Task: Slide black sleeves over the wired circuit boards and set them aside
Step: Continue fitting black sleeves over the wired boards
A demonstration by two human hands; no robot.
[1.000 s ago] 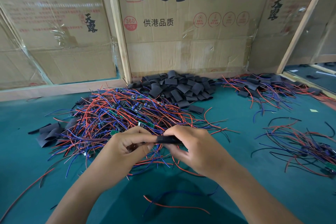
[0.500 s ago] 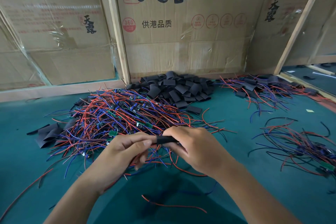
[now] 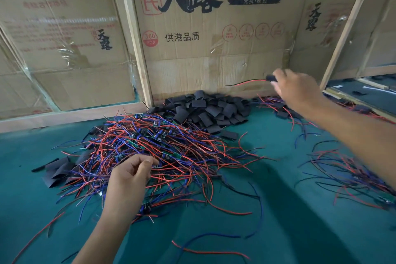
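My right hand (image 3: 297, 90) is stretched out to the far right, above the table, and pinches a black-sleeved circuit board (image 3: 270, 77) at its fingertips. The board's red and black wires trail left in the air. My left hand (image 3: 130, 175) hovers over the near edge of the big tangle of red and blue wired boards (image 3: 154, 150), fingers loosely curled, nothing visibly held. Loose black sleeves (image 3: 205, 109) are heaped behind that tangle, against the cardboard wall.
Sleeved boards with wires lie in a pile (image 3: 280, 111) below my right hand. Another wire heap (image 3: 347, 173) sits at the right. A few flat black sleeves (image 3: 57, 169) lie left of the tangle. Cardboard panels (image 3: 214, 60) wall off the back of the green table (image 3: 278, 221).
Both hands were together at the centre on the black sleeve. My right hand has carried the sleeved board up and to the far right; my left hand let go and dropped toward the wire tangle.
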